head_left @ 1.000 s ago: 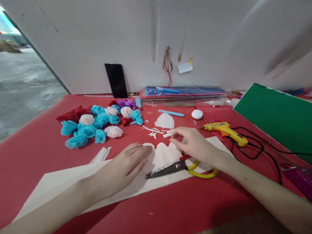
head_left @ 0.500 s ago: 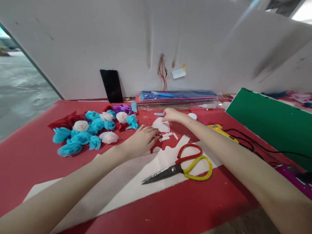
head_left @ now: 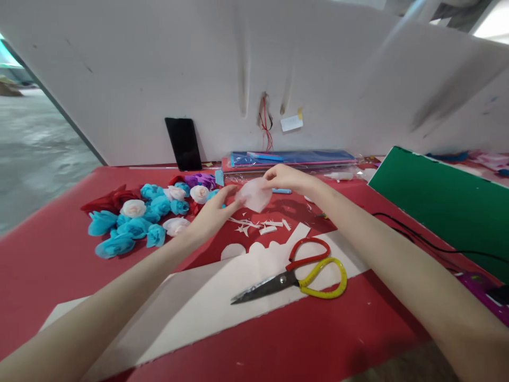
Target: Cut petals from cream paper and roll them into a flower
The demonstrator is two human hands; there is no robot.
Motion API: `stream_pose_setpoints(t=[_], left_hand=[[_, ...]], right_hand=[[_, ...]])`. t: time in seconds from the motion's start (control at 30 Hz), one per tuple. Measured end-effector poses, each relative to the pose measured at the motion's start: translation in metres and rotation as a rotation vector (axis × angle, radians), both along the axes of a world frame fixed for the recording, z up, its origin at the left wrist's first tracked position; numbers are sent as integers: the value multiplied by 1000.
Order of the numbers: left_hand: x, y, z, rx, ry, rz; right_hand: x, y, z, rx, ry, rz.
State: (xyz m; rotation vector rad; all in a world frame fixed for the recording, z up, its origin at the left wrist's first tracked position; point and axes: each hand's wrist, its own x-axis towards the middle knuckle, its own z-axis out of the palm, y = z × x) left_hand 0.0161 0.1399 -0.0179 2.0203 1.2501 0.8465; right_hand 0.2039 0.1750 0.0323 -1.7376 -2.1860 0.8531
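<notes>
A pale pink, thin paper petal (head_left: 255, 196) is raised over the table, its right edge pinched in the fingers of my right hand (head_left: 289, 178). My left hand (head_left: 218, 208) is at the petal's left edge, thumb and fingers apart; the thumb meets or overlaps the edge. White paper scraps (head_left: 268, 228) lie beneath. Closer to me, a large pale sheet (head_left: 199, 297) with a scalloped far edge carries scissors (head_left: 284, 277) with one red and one yellow handle. A rounded paper piece (head_left: 233, 251) sits by that edge.
Blue and pale pink paper flowers (head_left: 133, 227) cluster on the left. A black phone (head_left: 183, 144) leans against the wall. Plastic-wrapped sheets (head_left: 294, 158) and a blue pen (head_left: 281, 191) lie at the back. A green board (head_left: 441, 207) and black cables stand right.
The petal has come up off the table in my right hand. My left hand has moved left and up from the scraps to the petal's edge, uncovering the scraps and rounded piece.
</notes>
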Motion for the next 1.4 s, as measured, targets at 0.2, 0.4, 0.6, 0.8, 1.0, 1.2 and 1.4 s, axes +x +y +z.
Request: stream_pose_setpoints(t=[0.2,0.4,0.6,0.8,1.0,1.2,1.4], left_hand=[[-8,3,8,-222,-185,48],[-16,-1,10,-404,-386,28],[-27,-9,15,-519,-376,55],[-38,-7,8,-462,-265,62],[-72,-36,18,-228,8,34],[-117,-79,-4,32,347,28],[-124,-86,-27,279,617,-101]], right_hand=[[-12,-17,15,54,232,85],[-15,-15,9,44,406,110],[-17,-17,5,4,457,126],[-30,-24,0,-13,444,167],[-52,-30,-6,-6,355,219],[-75,-31,-26,-13,242,269],[-93,-25,-43,-57,188,338]])
